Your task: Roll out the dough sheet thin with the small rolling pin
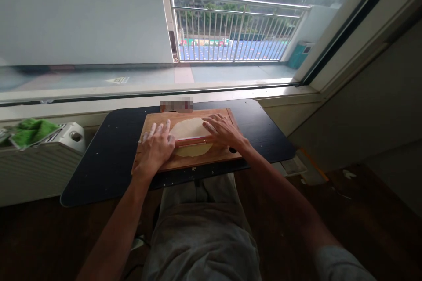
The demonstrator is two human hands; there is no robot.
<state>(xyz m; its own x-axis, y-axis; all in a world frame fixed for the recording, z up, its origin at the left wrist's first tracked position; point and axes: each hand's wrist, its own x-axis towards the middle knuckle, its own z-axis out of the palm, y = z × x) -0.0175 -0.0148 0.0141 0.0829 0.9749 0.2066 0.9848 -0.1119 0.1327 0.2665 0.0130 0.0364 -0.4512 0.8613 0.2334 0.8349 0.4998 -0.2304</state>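
My left hand [154, 145] lies over the left end of a slim wooden rolling pin [194, 141], its fingers stretched out toward the window and whitened with flour. Across the pin's right end rests my right hand [224, 131], fingers extended and pointing to the left. Both palms press on the pin from above, hiding its ends. Beneath it a thin, pale sheet of dough [188, 128] spreads out, showing on both the far and near sides of the pin. The dough lies on a wooden cutting board [158, 119].
The board stands on a black table [108, 153] dotted with crumbs. Behind the board is a small blurred box [176, 105]. To the left, a green cloth [34, 131] lies on a white radiator [39, 171]. A window sill [280, 93] runs along the back.
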